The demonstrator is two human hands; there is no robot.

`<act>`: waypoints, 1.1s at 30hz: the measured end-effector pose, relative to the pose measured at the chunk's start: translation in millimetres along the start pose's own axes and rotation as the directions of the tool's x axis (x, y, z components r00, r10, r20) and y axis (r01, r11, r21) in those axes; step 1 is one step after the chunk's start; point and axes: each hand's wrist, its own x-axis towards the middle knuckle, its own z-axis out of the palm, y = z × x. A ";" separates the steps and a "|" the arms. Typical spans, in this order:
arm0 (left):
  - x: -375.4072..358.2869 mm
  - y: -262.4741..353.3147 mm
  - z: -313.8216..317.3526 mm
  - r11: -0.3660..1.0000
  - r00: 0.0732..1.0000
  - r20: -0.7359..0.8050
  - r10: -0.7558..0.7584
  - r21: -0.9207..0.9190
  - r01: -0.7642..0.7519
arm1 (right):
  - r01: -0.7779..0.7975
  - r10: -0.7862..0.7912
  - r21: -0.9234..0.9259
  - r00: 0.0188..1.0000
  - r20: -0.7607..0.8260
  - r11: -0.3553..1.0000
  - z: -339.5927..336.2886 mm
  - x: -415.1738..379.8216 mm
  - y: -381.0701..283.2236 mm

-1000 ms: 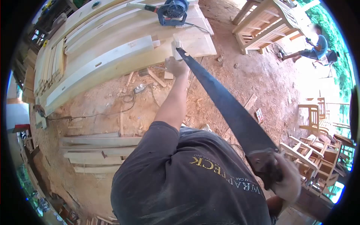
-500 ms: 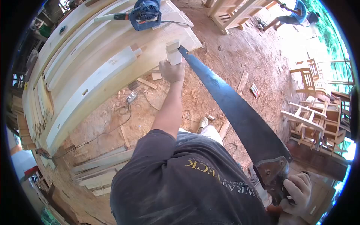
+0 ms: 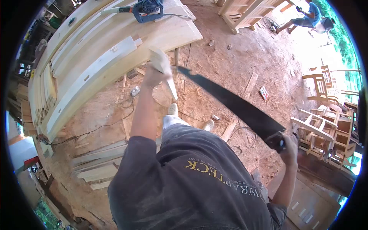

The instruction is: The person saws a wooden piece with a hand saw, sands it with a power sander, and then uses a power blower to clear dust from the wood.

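In my left hand (image 3: 154,78), closed near the workbench edge, is a pale piece of wood (image 3: 160,61), blurred by motion. Its narrow end points down towards my shoe, and its wide end sticks up above my fingers. My right hand (image 3: 290,147) grips the handle of a handsaw (image 3: 234,103) on my right side. The long dark blade slants up and left, its tip close to the wood and my left hand. Part of the saw handle is hidden by my fingers.
A workbench (image 3: 168,38) carries long boards (image 3: 111,57) and a blue power tool (image 3: 147,9). Cables, offcuts and planks (image 3: 103,163) lie on the dusty floor. Wooden chairs (image 3: 320,122) are stacked at right; a person (image 3: 310,17) sits at the far right.
My left hand has moved left and slightly down, tilting the wood. The saw handle has risen with my right hand, and the blade has turned flatter. My view has shifted a little.
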 end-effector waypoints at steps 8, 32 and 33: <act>-34.6 5.1 -62.7 0.978 0.511 -0.851 -0.118 -0.188 -0.088 | -0.595 0.621 0.380 0.781 0.066 0.708 30.3 -119.3 142.5; 68.6 27.9 -91.3 0.943 0.694 -0.668 0.268 0.328 -0.048 | -0.256 0.761 0.956 0.589 0.272 -0.143 142.9 41.1 -110.2; 67.9 23.8 -91.7 0.978 0.729 -0.658 0.189 0.189 -0.082 | -0.206 0.751 0.970 0.618 0.230 -0.128 140.1 40.5 -125.1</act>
